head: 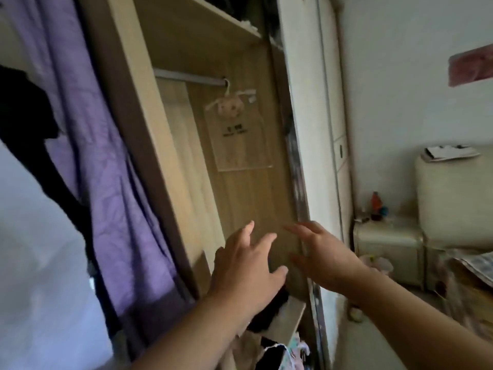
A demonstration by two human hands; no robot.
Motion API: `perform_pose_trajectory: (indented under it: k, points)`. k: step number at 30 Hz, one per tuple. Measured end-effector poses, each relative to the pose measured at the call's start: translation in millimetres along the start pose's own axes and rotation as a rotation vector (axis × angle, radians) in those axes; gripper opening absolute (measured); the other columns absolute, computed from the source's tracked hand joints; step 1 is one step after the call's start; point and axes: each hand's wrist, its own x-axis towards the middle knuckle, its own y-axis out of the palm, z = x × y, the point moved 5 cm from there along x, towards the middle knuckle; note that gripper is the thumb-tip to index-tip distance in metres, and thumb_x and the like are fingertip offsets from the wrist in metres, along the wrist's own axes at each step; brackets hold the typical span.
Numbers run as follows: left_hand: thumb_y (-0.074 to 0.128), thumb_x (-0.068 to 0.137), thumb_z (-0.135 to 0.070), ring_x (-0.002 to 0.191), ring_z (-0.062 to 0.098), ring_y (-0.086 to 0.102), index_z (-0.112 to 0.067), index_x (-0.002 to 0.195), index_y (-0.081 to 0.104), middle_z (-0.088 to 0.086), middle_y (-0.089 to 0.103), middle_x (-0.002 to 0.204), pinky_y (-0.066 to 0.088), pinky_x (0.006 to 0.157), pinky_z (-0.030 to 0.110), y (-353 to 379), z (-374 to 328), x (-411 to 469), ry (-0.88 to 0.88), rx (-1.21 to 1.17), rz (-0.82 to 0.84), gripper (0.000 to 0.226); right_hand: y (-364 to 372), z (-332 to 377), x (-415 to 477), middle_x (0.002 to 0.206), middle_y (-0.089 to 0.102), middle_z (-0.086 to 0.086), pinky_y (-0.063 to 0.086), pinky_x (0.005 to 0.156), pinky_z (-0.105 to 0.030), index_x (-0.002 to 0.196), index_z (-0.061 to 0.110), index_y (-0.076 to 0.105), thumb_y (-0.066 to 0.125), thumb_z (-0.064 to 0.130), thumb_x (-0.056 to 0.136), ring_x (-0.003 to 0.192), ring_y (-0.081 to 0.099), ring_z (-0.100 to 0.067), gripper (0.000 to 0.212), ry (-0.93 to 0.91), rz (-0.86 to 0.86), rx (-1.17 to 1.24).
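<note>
Reaching into the open wardrobe [248, 196], the left hand [248, 265] and right hand [320, 255] hover empty with fingers spread, seemingly ready to gather the dark clothes [266, 313] heaped on the shelf [292, 313] just below.

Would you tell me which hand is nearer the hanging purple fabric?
Left. The left hand is right of the purple fabric, apart from it; the right hand lies farther right.

**Wood Grain, Purple and Black**

The wardrobe [248, 198] is light brown with a wood-grain pattern, and its rail [189, 78] is grey. The sheet [106, 169] is plain purple and the garment [24, 110] black. The hanging bag [240, 140] is clear with black lettering. The wall [413, 89] is white, the cloth [470, 66] pink, the nightstand [389, 244] cream.
</note>
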Motion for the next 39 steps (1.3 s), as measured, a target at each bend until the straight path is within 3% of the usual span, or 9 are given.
perform_pose_trajectory:
  k: [5,9,15,21,23,25,31,35,39]
  points:
    - [0.054,0.077,-0.057,0.139,0.016,0.025,-0.041,0.135,0.039,-0.006,0.020,0.154,0.027,0.112,0.036,-60.6,12.3,17.9,-0.007,0.103,-0.257,0.062,-13.3,57.9,68.8,0.137,0.042,0.006,0.043,0.100,-0.037,0.141,0.038,0.033,0.059,0.040,0.086,0.122,0.049,-0.018,0.061,-0.222,-0.056,0.115]
    - [0.055,0.071,-0.051,0.131,0.024,0.042,-0.036,0.121,0.055,0.002,0.044,0.142,0.038,0.106,0.046,-107.9,2.2,34.9,0.041,0.299,-0.471,0.052,-32.2,79.3,115.3,0.133,0.045,0.005,0.044,0.099,-0.034,0.140,0.034,0.037,0.060,0.037,0.087,0.115,0.052,-0.016,0.057,-0.394,-0.095,0.214]
    - [0.072,0.073,-0.034,0.138,0.028,0.032,-0.031,0.119,0.061,0.004,0.049,0.139,0.022,0.109,0.053,-166.9,1.0,71.5,-0.141,0.563,-0.650,0.047,-42.6,79.8,184.2,0.135,0.045,0.005,0.037,0.091,-0.019,0.139,0.037,0.037,0.058,0.043,0.088,0.116,0.051,-0.012,0.056,-0.581,-0.054,0.265]
    - [0.045,0.088,-0.031,0.145,0.032,0.002,-0.012,0.148,0.024,0.020,0.008,0.156,0.006,0.118,0.041,-225.3,8.8,95.2,-0.331,0.679,-0.868,0.066,-45.7,95.5,243.4,0.133,0.049,0.001,0.042,0.088,-0.024,0.137,0.038,0.039,0.059,0.045,0.086,0.114,0.054,-0.016,0.056,-0.690,0.048,0.414]
    - [0.040,0.084,-0.029,0.145,0.034,0.003,0.000,0.148,0.017,0.026,0.007,0.155,0.008,0.119,0.039,-240.5,9.0,102.5,-0.390,0.691,-0.900,0.074,-43.2,110.9,260.3,0.132,0.051,-0.001,0.042,0.086,-0.024,0.138,0.035,0.040,0.061,0.045,0.085,0.114,0.054,-0.018,0.058,-0.718,0.102,0.468]
    - [0.048,0.083,-0.012,0.145,0.036,0.008,0.008,0.146,0.013,0.030,0.012,0.153,0.011,0.118,0.038,-253.9,7.6,112.2,-0.425,0.709,-0.926,0.074,-39.1,128.7,275.1,0.133,0.053,-0.002,0.039,0.083,-0.022,0.139,0.030,0.040,0.062,0.044,0.085,0.113,0.056,-0.017,0.060,-0.740,0.144,0.535]
    - [0.052,0.082,-0.008,0.133,0.035,0.033,-0.010,0.150,0.009,0.015,0.018,0.154,0.040,0.096,0.045,-270.5,8.3,129.2,-0.547,0.696,-1.086,0.080,-24.1,185.3,316.6,0.129,0.057,-0.003,0.039,0.080,-0.023,0.134,0.020,0.047,0.058,0.047,0.086,0.113,0.055,-0.020,0.056,-0.693,0.207,0.787]
    - [0.054,0.083,-0.014,0.129,0.033,0.037,-0.017,0.151,0.011,0.011,0.025,0.152,0.039,0.096,0.044,-268.9,10.7,126.0,-0.565,0.725,-1.129,0.081,-11.5,216.9,337.4,0.136,0.051,-0.006,0.040,0.090,-0.027,0.139,0.018,0.042,0.061,0.044,0.083,0.120,0.050,-0.024,0.065,-0.622,0.288,0.871]
    - [0.057,0.081,-0.016,0.134,0.020,0.032,-0.021,0.151,0.017,0.006,0.030,0.151,0.034,0.102,0.033,-270.2,11.9,123.2,-0.542,0.741,-1.167,0.081,-7.2,236.5,349.1,0.116,0.059,-0.008,0.042,0.068,-0.023,0.120,0.014,0.055,0.064,0.035,0.079,0.099,0.056,-0.022,0.046,-0.668,0.331,0.861]
